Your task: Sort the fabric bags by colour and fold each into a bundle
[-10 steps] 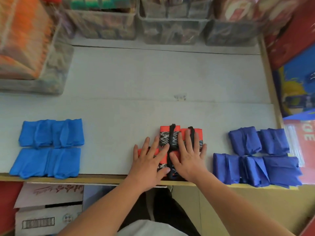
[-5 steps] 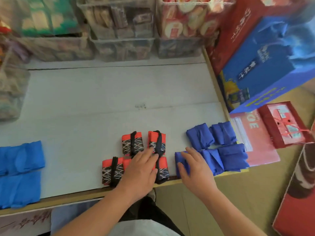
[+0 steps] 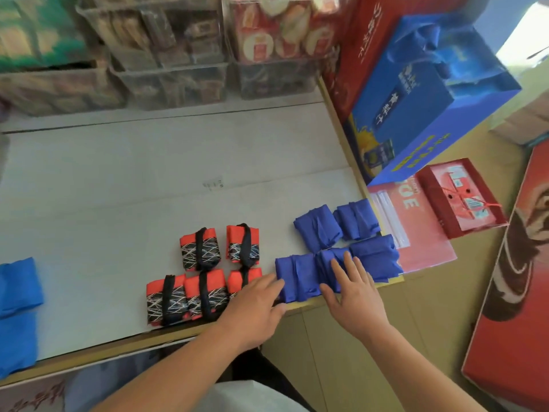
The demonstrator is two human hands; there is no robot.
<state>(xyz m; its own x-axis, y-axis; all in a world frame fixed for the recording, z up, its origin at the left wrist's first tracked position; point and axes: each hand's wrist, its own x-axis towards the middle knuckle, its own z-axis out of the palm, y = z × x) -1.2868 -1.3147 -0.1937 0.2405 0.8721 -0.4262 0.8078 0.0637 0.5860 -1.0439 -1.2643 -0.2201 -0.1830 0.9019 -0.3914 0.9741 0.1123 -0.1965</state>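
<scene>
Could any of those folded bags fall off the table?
Maybe. The front row of dark blue bundles sits right at the table edge, and both the left hand and right hand are pressing there, so a nudge could tip one over. The far right bundle already pokes past the table's side. The left hand also lies over a red bundle and might knock that row crooked.
</scene>
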